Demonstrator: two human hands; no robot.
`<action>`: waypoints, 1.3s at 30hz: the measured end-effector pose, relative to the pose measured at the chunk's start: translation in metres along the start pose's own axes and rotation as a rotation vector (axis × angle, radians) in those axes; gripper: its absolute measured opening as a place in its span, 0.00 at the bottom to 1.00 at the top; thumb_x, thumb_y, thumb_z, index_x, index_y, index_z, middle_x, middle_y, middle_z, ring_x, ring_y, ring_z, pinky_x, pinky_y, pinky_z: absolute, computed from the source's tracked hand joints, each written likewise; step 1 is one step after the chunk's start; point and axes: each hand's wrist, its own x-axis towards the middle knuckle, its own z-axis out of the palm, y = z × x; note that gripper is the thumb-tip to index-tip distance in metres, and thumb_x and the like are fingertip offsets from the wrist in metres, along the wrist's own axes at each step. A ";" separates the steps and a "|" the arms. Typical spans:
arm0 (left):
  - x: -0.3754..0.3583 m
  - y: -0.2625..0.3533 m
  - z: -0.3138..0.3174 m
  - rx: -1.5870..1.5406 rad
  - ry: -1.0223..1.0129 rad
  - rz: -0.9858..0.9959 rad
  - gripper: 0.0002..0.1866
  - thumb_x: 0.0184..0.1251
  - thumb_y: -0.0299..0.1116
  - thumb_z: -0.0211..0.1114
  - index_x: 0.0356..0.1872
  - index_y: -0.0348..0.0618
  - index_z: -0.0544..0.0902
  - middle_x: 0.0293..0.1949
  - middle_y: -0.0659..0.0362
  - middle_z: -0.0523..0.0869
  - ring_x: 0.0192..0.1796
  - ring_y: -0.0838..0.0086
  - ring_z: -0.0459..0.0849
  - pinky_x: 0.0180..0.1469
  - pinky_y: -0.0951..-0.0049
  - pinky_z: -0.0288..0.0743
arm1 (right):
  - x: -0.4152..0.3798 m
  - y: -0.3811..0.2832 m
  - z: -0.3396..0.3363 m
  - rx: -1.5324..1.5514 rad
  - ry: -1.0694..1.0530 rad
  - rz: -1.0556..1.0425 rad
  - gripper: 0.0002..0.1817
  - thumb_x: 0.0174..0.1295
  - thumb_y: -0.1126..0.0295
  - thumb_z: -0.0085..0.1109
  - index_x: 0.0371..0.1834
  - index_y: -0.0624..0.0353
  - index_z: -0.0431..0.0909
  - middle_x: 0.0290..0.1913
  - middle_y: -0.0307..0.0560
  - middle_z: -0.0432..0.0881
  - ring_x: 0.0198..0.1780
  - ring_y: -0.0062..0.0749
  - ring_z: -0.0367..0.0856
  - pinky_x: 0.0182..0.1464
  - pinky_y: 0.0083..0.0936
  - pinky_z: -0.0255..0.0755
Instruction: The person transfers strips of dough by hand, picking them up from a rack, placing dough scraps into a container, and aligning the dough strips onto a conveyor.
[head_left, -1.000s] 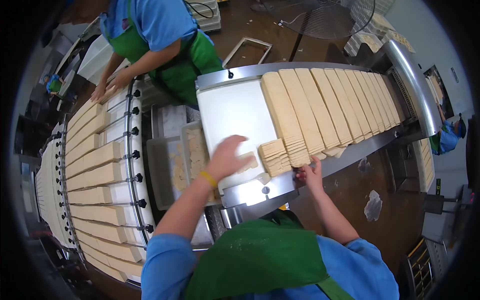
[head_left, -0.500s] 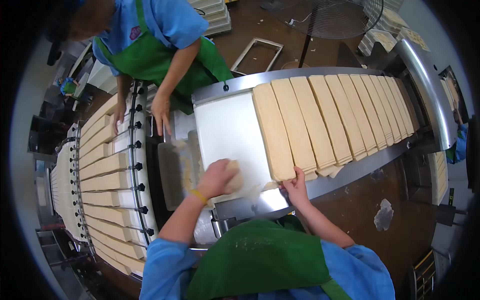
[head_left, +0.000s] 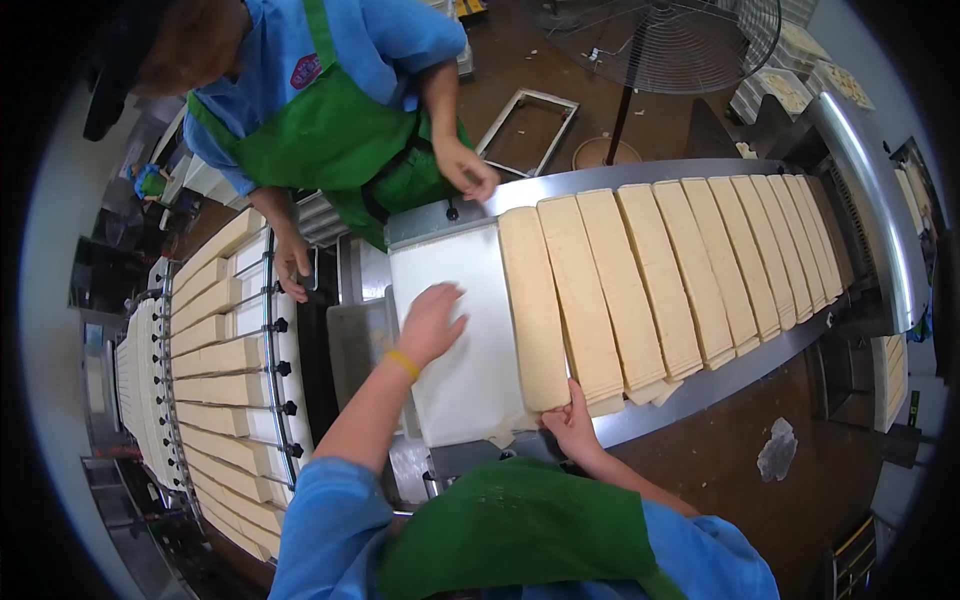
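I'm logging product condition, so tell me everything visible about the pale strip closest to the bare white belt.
The pale strip is long, tan and smooth on top, with slightly rounded near corners; it looks soft, like dough, though the material is uncertain. It lies flat across the belt, first in the row, beside the next strip, with a narrow gap towards its near end. The right hand has its fingers at the near corner.

A head-worn camera faces forward and down. The wearer's left hand (head_left: 432, 325) and right hand (head_left: 573, 425) appear close below.
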 end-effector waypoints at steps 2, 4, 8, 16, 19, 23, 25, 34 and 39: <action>0.057 0.019 0.021 0.040 0.107 0.110 0.20 0.56 0.34 0.67 0.50 0.39 0.77 0.53 0.48 0.79 0.59 0.55 0.75 0.63 0.60 0.66 | -0.001 -0.003 0.000 -0.022 -0.006 0.006 0.43 0.61 0.83 0.54 0.74 0.60 0.37 0.43 0.49 0.77 0.41 0.25 0.79 0.46 0.22 0.75; 0.109 0.029 0.038 0.008 0.041 0.068 0.25 0.57 0.37 0.67 0.54 0.37 0.75 0.57 0.47 0.77 0.62 0.53 0.72 0.65 0.60 0.64 | 0.001 -0.008 -0.002 -0.027 -0.026 0.023 0.44 0.60 0.83 0.55 0.74 0.60 0.37 0.44 0.49 0.76 0.41 0.23 0.78 0.46 0.21 0.74; 0.150 0.040 0.076 0.071 0.081 -0.082 0.32 0.55 0.42 0.67 0.59 0.36 0.71 0.60 0.49 0.74 0.64 0.56 0.69 0.63 0.59 0.64 | 0.004 -0.003 -0.005 0.005 -0.030 0.074 0.44 0.59 0.83 0.56 0.74 0.60 0.38 0.46 0.46 0.74 0.40 0.20 0.76 0.44 0.18 0.72; 0.116 0.028 0.064 0.161 0.032 -0.385 0.40 0.53 0.51 0.65 0.65 0.39 0.65 0.61 0.54 0.70 0.68 0.66 0.63 0.63 0.50 0.60 | 0.005 -0.032 0.007 -0.232 -0.104 0.094 0.43 0.57 0.76 0.61 0.73 0.61 0.44 0.35 0.45 0.77 0.33 0.22 0.76 0.37 0.19 0.72; 0.071 -0.005 0.042 0.275 0.129 -0.559 0.41 0.50 0.53 0.67 0.62 0.40 0.68 0.59 0.52 0.71 0.65 0.62 0.66 0.62 0.49 0.61 | 0.012 -0.061 0.016 -0.670 -0.176 0.062 0.44 0.54 0.71 0.65 0.72 0.61 0.49 0.39 0.53 0.79 0.35 0.34 0.81 0.40 0.28 0.75; -0.002 -0.034 -0.030 0.253 0.013 -1.002 0.42 0.44 0.60 0.70 0.56 0.39 0.73 0.56 0.48 0.74 0.59 0.57 0.72 0.58 0.50 0.66 | 0.032 -0.069 0.036 -0.904 -0.259 -0.068 0.50 0.47 0.61 0.74 0.70 0.61 0.52 0.50 0.62 0.78 0.45 0.48 0.82 0.49 0.35 0.76; -0.046 -0.048 -0.042 0.178 0.014 -0.989 0.43 0.41 0.62 0.71 0.54 0.38 0.74 0.50 0.47 0.77 0.55 0.55 0.75 0.56 0.53 0.69 | 0.038 -0.067 0.043 -1.089 -0.252 -0.096 0.51 0.43 0.62 0.76 0.69 0.60 0.54 0.52 0.63 0.76 0.52 0.57 0.75 0.56 0.42 0.71; -0.180 -0.061 -0.027 -0.347 0.495 -0.924 0.40 0.42 0.54 0.79 0.50 0.34 0.74 0.43 0.45 0.84 0.46 0.56 0.84 0.48 0.62 0.77 | 0.038 -0.038 0.072 -1.163 -0.208 -0.489 0.44 0.40 0.70 0.76 0.64 0.59 0.62 0.55 0.61 0.71 0.58 0.56 0.69 0.62 0.41 0.66; -0.233 -0.095 -0.093 -0.143 0.705 -0.882 0.36 0.47 0.53 0.76 0.49 0.34 0.75 0.40 0.43 0.84 0.44 0.52 0.84 0.47 0.61 0.77 | 0.016 -0.051 0.150 -1.054 -0.342 -0.445 0.43 0.48 0.70 0.72 0.67 0.61 0.58 0.60 0.58 0.65 0.60 0.49 0.68 0.63 0.36 0.65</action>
